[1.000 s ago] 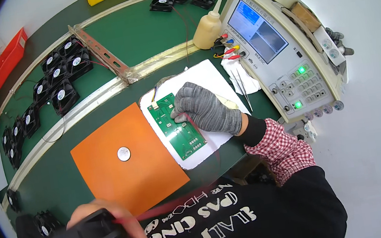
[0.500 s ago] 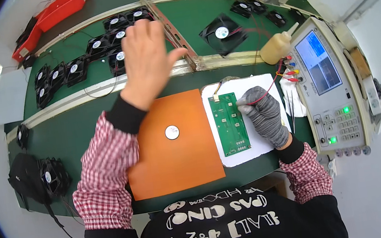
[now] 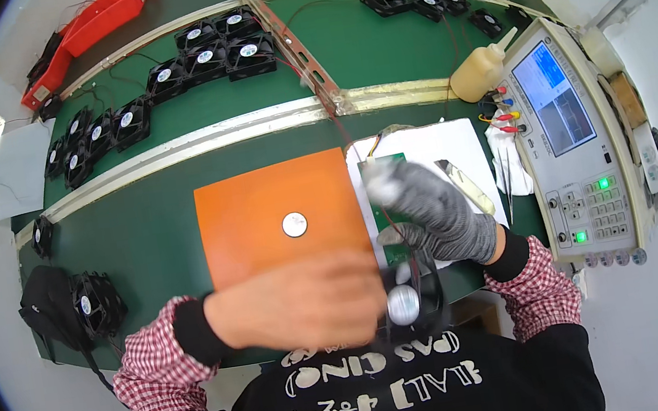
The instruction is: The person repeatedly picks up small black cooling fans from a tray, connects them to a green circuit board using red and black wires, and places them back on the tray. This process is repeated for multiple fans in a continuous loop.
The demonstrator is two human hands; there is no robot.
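Note:
My bare left hand (image 3: 301, 305), smeared by motion, is low over the front of the orange mat (image 3: 261, 203). Its fingers meet the left side of a black square cooling fan (image 3: 421, 319) with a white round label, and seem to grip it at the bench's front edge. Above the fan, my right hand (image 3: 444, 209), in a grey striped glove, has thumb and forefinger apart. It covers much of the green circuit board (image 3: 397, 159) on a white pad (image 3: 455, 136). A thin dark-red wire runs near its fingers. A cream elongated object (image 3: 471, 187) lies beside that hand.
More black fans (image 3: 205, 58) stand beyond the pale rail, left of a metal divider (image 3: 293, 49); several others (image 3: 427, 5) are right of it. A test instrument (image 3: 561, 137), squeeze bottle (image 3: 478, 74) and tweezers (image 3: 506, 175) are at right. A white disc (image 3: 294, 224) rests on the mat.
My left hand came back from the far fans to the near edge, where a fan now is. Right of the divider, the blurred fan now lies farther back. My gloved fingers have spread.

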